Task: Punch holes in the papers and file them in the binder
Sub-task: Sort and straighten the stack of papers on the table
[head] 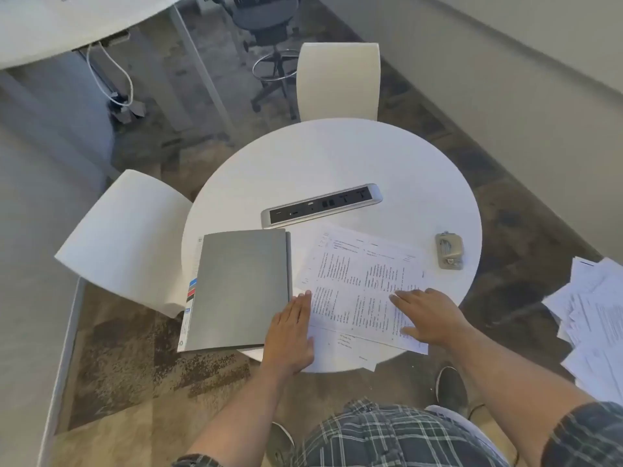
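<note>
Bench (pixel 337 156): round, white, with a power strip (pixel 322 205) set across its middle.

Binder (pixel 241 288): grey, closed, lying flat at the bench's near left edge and overhanging it slightly; coloured tabs show along its left side. Not yet opened for filing.

Papers (pixel 362 284): a few printed sheets lying askew just right of the binder, lower corners past the bench's near rim. No punched holes can be made out.

Hole punch (pixel 449 251): small, grey-beige, at the right side of the bench, well apart from the papers and untouched.

Left hand (pixel 290 332): flat, fingers extended, holding nothing; it rests palm down across the binder's near right corner and the left margin of the papers, probably to steady both.

Right hand (pixel 426 315): flat and spread, holding nothing; palm down on the lower right part of the top sheet, likely pinning or squaring the sheets before they go to the punch.

Loose sheets (pixel 590 318): a scattered heap at the right of the view, off the bench; what it rests on is not clear.

Chairs: two white ones, one at the far side (pixel 338 80) and one at the left (pixel 128 237).

Stage, as judged: early; punching not begun.
</note>
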Available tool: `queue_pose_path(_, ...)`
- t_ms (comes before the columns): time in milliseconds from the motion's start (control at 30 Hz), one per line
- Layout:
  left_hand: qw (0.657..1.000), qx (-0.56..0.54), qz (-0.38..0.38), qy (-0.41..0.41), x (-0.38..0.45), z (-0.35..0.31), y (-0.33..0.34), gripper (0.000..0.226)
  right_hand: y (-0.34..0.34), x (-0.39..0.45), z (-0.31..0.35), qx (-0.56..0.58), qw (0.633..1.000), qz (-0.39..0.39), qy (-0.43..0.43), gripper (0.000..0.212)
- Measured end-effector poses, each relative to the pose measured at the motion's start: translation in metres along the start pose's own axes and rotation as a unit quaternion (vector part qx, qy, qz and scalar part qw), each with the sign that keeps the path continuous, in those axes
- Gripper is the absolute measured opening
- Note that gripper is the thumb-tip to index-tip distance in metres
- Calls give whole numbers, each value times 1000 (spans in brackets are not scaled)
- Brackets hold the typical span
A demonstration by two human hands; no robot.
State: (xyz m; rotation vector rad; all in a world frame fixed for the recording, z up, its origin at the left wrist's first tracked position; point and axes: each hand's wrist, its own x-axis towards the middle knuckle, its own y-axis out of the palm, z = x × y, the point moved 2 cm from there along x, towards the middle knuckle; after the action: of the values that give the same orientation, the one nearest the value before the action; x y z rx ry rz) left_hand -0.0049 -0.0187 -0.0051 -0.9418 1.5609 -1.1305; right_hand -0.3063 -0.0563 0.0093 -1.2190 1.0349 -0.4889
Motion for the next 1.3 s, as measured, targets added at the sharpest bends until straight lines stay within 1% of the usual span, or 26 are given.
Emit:
queue_pose_path(67,999,3,38,-21,4,-1,2,89,7,2,-5,11,999,21,28,87)
queue_pose_path(133,998,14,62,-31,6,0,7,89,17,1,-6,26,997,46,54,104)
queue_pose_path(233,994,29,99,-35,9,-5,11,83,28,3,-4,11,997,68,48,126)
queue_pose_path(300,994,23,103,-40,13,-6,11,80,29,3,-4,-14,996,77,42,133)
queue_pose_path(333,994,20,103,-43,14,-7,11,79,31,3,-3,-28,995,83,39,133)
queue_pose_path(400,993,11,103,-47,17,-8,9,79,34,1,2,-44,994,92,35,125)
queue_pose_path(500,993,-5,108,-53,22,-7,6,75,32,1,3,-38,994,96,28,106)
queue_pose_path(567,993,-18,104,-58,26,-5,6,70,25,2,2,-35,996,85,17,92)
queue_pose_path(633,991,-45,102,-69,29,-3,4,62,21,3,3,-32,998,57,1,75)
queue_pose_path(700,987,-96,91,-89,32,1,3,59,19,4,4,-29,999,12,-6,49)
queue_pose_path(733,983,-132,80,-104,33,2,1,57,17,4,2,-22,1000,-10,6,41)
queue_pose_path(767,976,-165,64,-124,33,2,-1,54,15,5,-1,-13,999,-29,25,37)
queue_pose_path(867,956,-233,16,-180,32,5,-5,40,6,6,-8,24,994,-53,96,41)
queue_pose_path(967,938,-270,15,-218,35,7,-3,41,-1,5,-10,64,983,-78,155,43)
queue_pose_path(1033,931,-281,20,-230,37,5,0,40,-2,7,-9,96,975,-86,178,45)
queue_pose_path(1067,931,-280,22,-233,39,3,2,42,-3,7,-8,111,972,-86,187,46)
queue_pose_path(1233,938,-234,35,-251,48,-13,9,69,-2,7,5,150,964,-73,206,47)
queue_pose_path(1300,937,-220,42,-269,50,-20,13,73,0,8,12,160,962,-56,212,47)
